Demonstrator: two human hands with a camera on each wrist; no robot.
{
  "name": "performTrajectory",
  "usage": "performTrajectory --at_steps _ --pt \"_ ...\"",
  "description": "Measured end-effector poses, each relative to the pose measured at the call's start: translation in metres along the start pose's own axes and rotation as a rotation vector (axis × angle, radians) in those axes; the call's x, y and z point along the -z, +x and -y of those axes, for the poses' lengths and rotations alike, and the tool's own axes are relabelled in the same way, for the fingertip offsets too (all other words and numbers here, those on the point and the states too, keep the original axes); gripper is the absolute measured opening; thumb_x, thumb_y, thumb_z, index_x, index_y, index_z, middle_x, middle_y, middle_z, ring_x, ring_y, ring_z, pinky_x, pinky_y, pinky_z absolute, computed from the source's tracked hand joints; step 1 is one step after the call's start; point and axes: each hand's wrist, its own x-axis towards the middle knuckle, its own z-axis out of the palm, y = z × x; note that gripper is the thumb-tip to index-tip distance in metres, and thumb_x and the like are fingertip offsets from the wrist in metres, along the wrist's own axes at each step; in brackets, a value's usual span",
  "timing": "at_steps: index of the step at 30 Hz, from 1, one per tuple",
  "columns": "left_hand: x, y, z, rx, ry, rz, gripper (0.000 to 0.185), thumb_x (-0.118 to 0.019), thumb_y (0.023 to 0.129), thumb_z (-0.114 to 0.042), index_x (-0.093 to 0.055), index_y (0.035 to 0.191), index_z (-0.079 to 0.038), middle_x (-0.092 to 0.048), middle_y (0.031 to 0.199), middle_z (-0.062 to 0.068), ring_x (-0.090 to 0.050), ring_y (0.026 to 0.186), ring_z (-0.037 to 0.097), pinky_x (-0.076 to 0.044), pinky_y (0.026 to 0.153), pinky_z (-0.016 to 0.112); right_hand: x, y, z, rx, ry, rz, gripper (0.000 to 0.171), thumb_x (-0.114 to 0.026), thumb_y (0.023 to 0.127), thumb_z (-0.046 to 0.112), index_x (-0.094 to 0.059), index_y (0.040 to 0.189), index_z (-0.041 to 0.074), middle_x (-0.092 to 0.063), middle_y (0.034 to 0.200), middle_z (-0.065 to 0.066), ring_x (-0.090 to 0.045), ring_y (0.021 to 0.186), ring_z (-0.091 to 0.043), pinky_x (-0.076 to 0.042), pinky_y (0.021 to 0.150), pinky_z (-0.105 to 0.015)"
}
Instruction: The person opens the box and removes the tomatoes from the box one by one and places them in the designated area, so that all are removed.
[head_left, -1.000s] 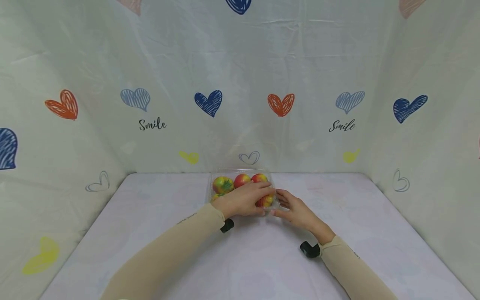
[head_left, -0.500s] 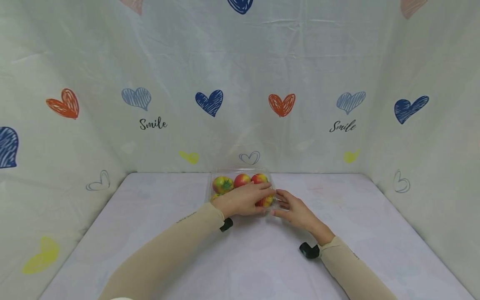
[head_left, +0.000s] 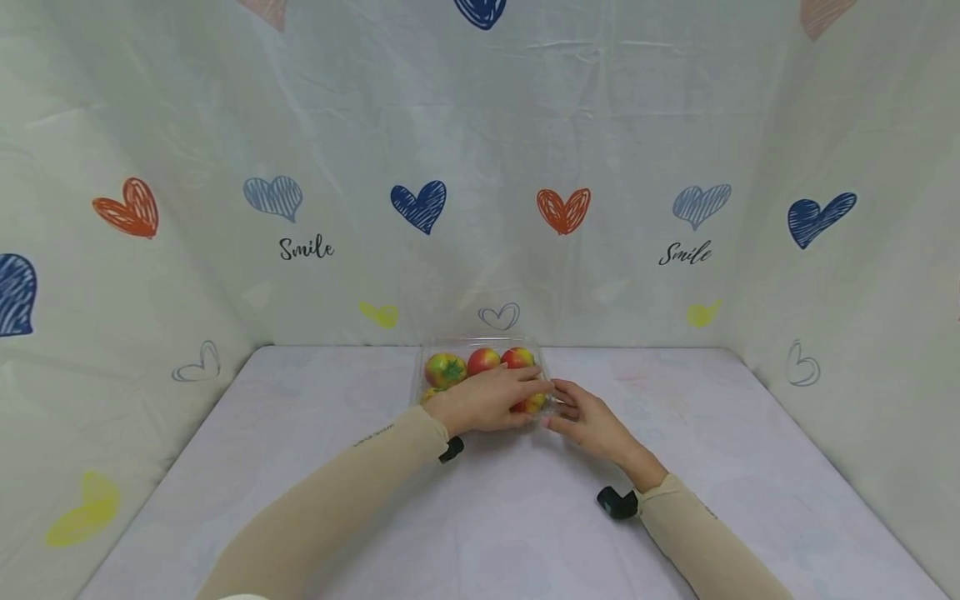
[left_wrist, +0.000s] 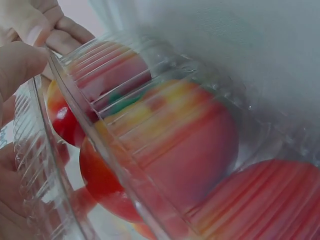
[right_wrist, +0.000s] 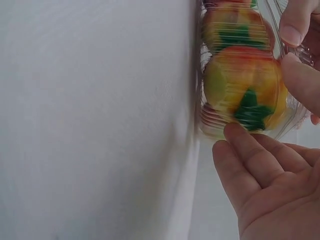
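A clear ribbed plastic box (left_wrist: 165,165) fills the left wrist view, its rim running from upper left down toward the bottom centre. Red and yellow tomatoes (left_wrist: 170,145) sit inside it, pressed close against the wall, one with a green stalk showing. Fingers (left_wrist: 30,30) touch the box's rim at its upper left corner. Behind the box is pale cloth (left_wrist: 240,40).

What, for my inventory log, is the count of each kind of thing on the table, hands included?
Tomatoes: 5 in view; more may be hidden
Box: 1
Hands: 2, the left hand and the right hand
Total: 8
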Motion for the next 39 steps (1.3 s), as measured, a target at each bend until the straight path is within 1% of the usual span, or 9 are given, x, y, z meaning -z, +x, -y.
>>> performTrajectory --at_steps 5,9,14,16,19,23,30,35,39 --pt "-0.0021 -0.0002 0.0002 0.016 -0.017 -0.017 0.065 -0.067 0.089 -0.040 -0.041 0.146 -0.022 -0.040 0.148 0.007 -0.043 0.131 0.022 -0.035 0.110 0.042 -0.0015 -0.0001 0.0009 -0.011 0.007 -0.009 0.080 -0.071 0.086 0.039 -0.033 0.146 0.004 -0.043 0.143 -0.021 -0.053 0.122 -0.035 -0.049 0.095 -0.046" --pt "-0.0010 0.0010 -0.0028 0.068 -0.050 0.008 0.070 -0.069 0.086 -0.040 -0.038 0.147 -0.026 -0.034 0.152 0.008 -0.039 0.134 0.022 -0.035 0.110 0.043 -0.0025 0.0000 -0.0005 0.002 0.011 -0.004 0.079 -0.070 0.086 0.039 -0.033 0.147 0.005 -0.044 0.143 -0.021 -0.053 0.122 -0.035 -0.050 0.095 -0.044" --pt "0.0030 0.0050 -0.0069 0.100 -0.110 0.028 0.065 -0.068 0.088 -0.036 -0.041 0.146 -0.027 -0.033 0.153 0.007 -0.035 0.137 0.021 -0.032 0.111 0.046 -0.0011 -0.0017 0.0006 -0.008 0.005 -0.021 0.076 -0.072 0.085 0.037 -0.036 0.146 0.007 -0.046 0.142 -0.019 -0.054 0.120 -0.034 -0.051 0.094 -0.043" --pt "0.0034 0.0057 -0.0078 0.101 -0.111 0.028 0.062 -0.067 0.090 -0.034 -0.042 0.146 -0.026 -0.033 0.153 0.006 -0.035 0.138 0.020 -0.031 0.111 0.048 -0.0008 -0.0020 0.0006 -0.009 0.008 -0.026 0.076 -0.072 0.085 0.035 -0.036 0.145 0.006 -0.046 0.141 -0.019 -0.054 0.120 -0.034 -0.051 0.094 -0.043" --pt "0.0024 0.0045 -0.0080 0.103 -0.084 0.038 0.061 -0.065 0.091 -0.033 -0.041 0.146 -0.026 -0.033 0.153 0.005 -0.035 0.138 0.019 -0.030 0.112 0.049 -0.0018 -0.0008 -0.0001 -0.011 0.022 -0.018 0.077 -0.072 0.085 0.034 -0.035 0.146 0.004 -0.046 0.141 -0.020 -0.054 0.120 -0.035 -0.050 0.094 -0.043" --pt "0.0010 0.0027 -0.0070 0.079 -0.044 0.027 0.059 -0.065 0.092 -0.032 -0.041 0.146 -0.025 -0.034 0.153 0.003 -0.038 0.136 0.019 -0.033 0.110 0.049 -0.0039 0.0009 -0.0003 -0.027 0.030 -0.016 0.078 -0.072 0.085 0.034 -0.035 0.146 0.004 -0.046 0.142 -0.019 -0.054 0.120 -0.033 -0.051 0.093 -0.041" --pt "-0.0004 0.0027 -0.0042 0.011 0.042 -0.027 0.057 -0.065 0.092 -0.031 -0.045 0.144 -0.019 -0.040 0.149 0.002 -0.043 0.132 0.018 -0.039 0.107 0.044 -0.0039 0.0032 -0.0017 0.022 0.048 -0.011 0.072 -0.067 0.091 0.027 -0.032 0.146 -0.002 -0.044 0.142 -0.023 -0.055 0.119 -0.034 -0.051 0.093 -0.040" --pt "-0.0009 0.0031 -0.0038 -0.024 0.087 -0.038 0.056 -0.064 0.093 -0.031 -0.046 0.143 -0.015 -0.042 0.148 0.004 -0.042 0.133 0.017 -0.042 0.105 0.040 -0.0035 0.0041 -0.0011 0.004 0.067 -0.007 0.070 -0.066 0.091 0.025 -0.032 0.147 0.000 -0.043 0.144 -0.020 -0.055 0.119 -0.030 -0.051 0.094 -0.037" --pt "-0.0017 0.0034 -0.0050 -0.037 0.123 -0.045 0.055 -0.064 0.093 -0.030 -0.047 0.143 -0.014 -0.044 0.146 0.005 -0.042 0.133 0.016 -0.043 0.103 0.040 -0.0041 0.0032 0.0002 -0.007 0.084 -0.017 0.069 -0.066 0.091 0.023 -0.032 0.147 0.000 -0.044 0.143 -0.019 -0.056 0.119 -0.029 -0.051 0.093 -0.036"
